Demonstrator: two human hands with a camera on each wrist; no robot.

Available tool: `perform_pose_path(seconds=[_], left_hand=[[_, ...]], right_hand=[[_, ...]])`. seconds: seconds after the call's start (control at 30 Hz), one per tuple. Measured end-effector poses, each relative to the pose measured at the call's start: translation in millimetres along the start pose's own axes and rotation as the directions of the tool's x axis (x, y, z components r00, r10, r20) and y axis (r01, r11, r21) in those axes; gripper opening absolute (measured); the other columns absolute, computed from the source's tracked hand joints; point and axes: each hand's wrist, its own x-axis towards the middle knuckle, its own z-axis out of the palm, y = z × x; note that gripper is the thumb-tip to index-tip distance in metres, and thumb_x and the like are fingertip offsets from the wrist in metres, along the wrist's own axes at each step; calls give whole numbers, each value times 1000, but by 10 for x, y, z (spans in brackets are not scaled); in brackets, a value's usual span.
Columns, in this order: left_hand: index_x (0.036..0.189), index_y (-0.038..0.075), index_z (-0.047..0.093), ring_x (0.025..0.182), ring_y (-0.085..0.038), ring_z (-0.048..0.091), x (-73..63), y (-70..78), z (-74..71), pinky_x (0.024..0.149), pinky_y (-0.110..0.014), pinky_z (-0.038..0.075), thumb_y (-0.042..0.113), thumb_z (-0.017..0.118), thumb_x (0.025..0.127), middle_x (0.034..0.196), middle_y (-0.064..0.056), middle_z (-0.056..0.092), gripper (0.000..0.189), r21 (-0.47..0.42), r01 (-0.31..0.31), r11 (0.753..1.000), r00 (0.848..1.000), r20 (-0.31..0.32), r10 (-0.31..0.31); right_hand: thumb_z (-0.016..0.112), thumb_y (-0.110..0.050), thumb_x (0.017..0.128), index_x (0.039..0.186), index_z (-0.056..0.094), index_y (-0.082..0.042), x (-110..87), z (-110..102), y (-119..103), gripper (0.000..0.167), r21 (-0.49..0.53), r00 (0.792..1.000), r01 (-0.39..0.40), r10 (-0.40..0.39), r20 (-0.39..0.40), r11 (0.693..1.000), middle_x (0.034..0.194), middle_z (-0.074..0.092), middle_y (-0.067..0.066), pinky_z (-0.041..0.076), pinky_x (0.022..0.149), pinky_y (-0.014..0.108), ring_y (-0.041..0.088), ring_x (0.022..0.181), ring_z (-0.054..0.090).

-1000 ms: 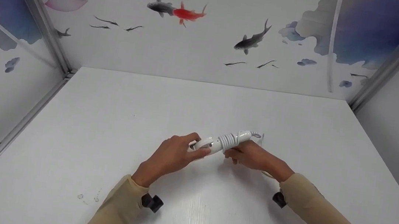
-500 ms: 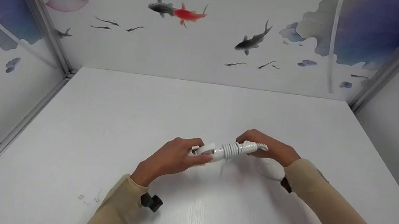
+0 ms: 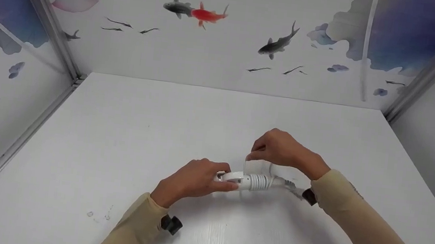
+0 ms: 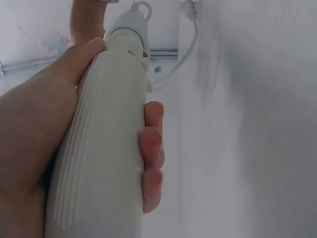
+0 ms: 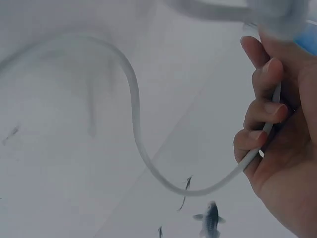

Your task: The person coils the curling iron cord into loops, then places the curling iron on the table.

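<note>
In the head view a white wand-shaped electric appliance point(image 3: 246, 183) lies almost level over the table, its exact kind unclear. My left hand point(image 3: 195, 177) grips its left end, beside a raised curved piece. The left wrist view shows thumb and fingers wrapped around the thick ridged body point(image 4: 106, 148). White cord point(image 3: 260, 182) is wound in several tight coils round the narrower right part. Above these coils, my right hand point(image 3: 281, 148) holds the loose cord point(image 5: 134, 109), fingers curled over it in the right wrist view. That cord hangs in a bend below the hand.
A white tabletop point(image 3: 154, 107) spreads beneath both hands. Behind it stands a back wall point(image 3: 215, 65) painted with fish, and side walls with metal corner posts point(image 3: 55, 28) enclose the table. Dark wrist cameras point(image 3: 171, 224) sit under both sleeves.
The right hand has moved from behind the appliance's right end, first rightward, then up and left above the coils with the cord. The appliance has turned nearly level and come lower in view.
</note>
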Motion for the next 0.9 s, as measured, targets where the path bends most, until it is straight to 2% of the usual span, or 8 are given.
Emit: perform_pose_path(seconds=[0.1, 0.23, 0.33, 0.47, 0.63, 0.73, 0.9], left_hand=[[111, 18, 64, 60, -9, 48, 2, 5, 18, 55, -24, 37, 57, 58, 96, 75, 5, 59, 42, 46, 23, 999, 999, -49, -20], [109, 17, 63, 57, -10, 44, -5, 12, 26, 53, -25, 34, 56, 56, 97, 71, 4, 56, 42, 75, 50, 996, 994, -103, -42], [109, 17, 63, 58, -10, 44, -7, 5, 24, 53, -25, 34, 56, 55, 97, 73, 4, 57, 42, 53, 80, 995, 991, -116, -73], [110, 17, 63, 60, -12, 45, -1, -4, 20, 55, -26, 35, 58, 54, 97, 74, 3, 58, 45, 24, 129, 991, 983, -135, -124], [113, 16, 63, 63, -14, 49, -3, 5, 12, 56, -28, 36, 59, 53, 97, 78, 0, 61, 47, -12, 175, 985, 971, -165, -174], [115, 16, 63, 64, -15, 50, -8, 7, 1, 56, -27, 37, 58, 54, 97, 83, -2, 65, 47, -33, 196, 980, 961, -191, -199], [116, 16, 62, 62, -14, 50, -9, -13, -23, 55, -27, 37, 56, 56, 97, 86, -3, 68, 45, -63, 223, 973, 944, -237, -232]], right_hand=[[78, -30, 88, 90, 81, -14, -46, 9, -72, 17, -61, 990, 60, -67, -124, 996, 83, 77, -1, 54, 66, 29, 8, 70, 65], [78, -27, 87, 88, 82, -14, -115, 48, -142, 14, -150, 950, 142, -177, -258, 978, 83, 78, -1, 55, 67, 32, 12, 72, 71], [78, -25, 87, 90, 82, -13, -167, 86, -188, 13, -185, 925, 173, -224, -308, 967, 84, 78, 0, 55, 67, 34, 14, 74, 72], [78, -23, 88, 92, 82, -13, -238, 129, -224, 12, -201, 905, 169, -233, -357, 965, 82, 78, 0, 54, 64, 30, 13, 70, 71], [75, -23, 90, 95, 82, -14, -337, 183, -252, 13, -198, 885, 180, -247, -396, 964, 73, 74, -1, 45, 57, 23, 7, 58, 57], [72, -22, 93, 98, 81, -13, -381, 219, -271, 14, -175, 883, 185, -242, -402, 967, 71, 71, -1, 41, 57, 22, 4, 57, 49], [64, -17, 98, 100, 78, -10, -421, 272, -289, 15, -103, 913, 145, -173, -369, 984, 70, 65, -3, 40, 58, 23, 4, 59, 47]])
